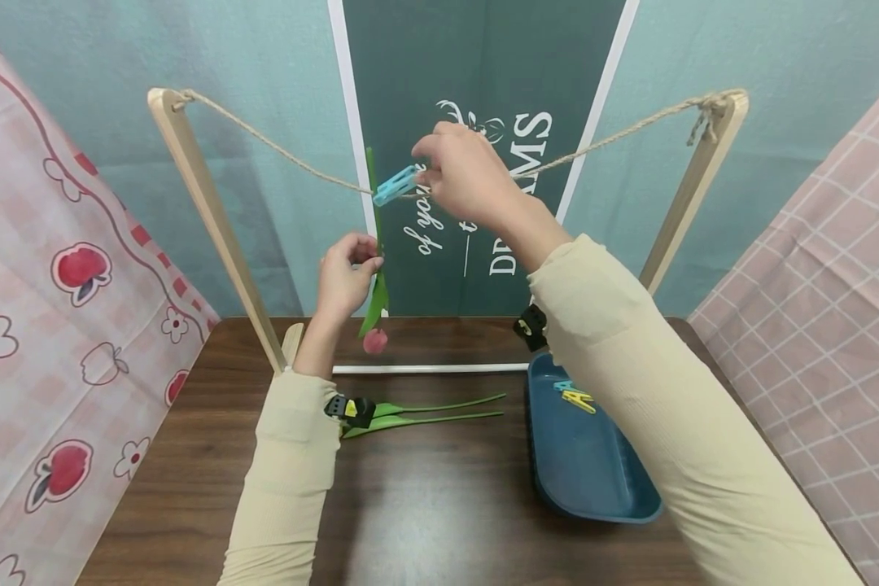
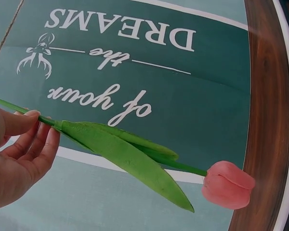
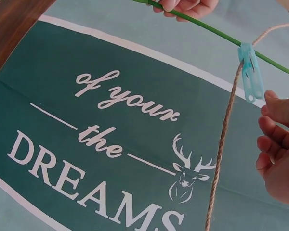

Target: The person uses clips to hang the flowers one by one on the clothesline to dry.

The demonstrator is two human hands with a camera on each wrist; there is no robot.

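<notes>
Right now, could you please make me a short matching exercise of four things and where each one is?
1. Pink tulip
2. Light-blue clothespin near the right hand
3. Yellow clothespin
4. Two leafy stems

A. Inside the blue tray
B. Lying on the table
C. On the rope
D. In the left hand

Pairs: 1-D, 2-C, 3-A, 4-B

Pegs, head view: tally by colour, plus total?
Blue: 2 (peg on rope, peg in basket)
Yellow: 1 (peg in basket, beside the blue)
Total: 3 visible; the right sleeve hides part of the basket.
</notes>
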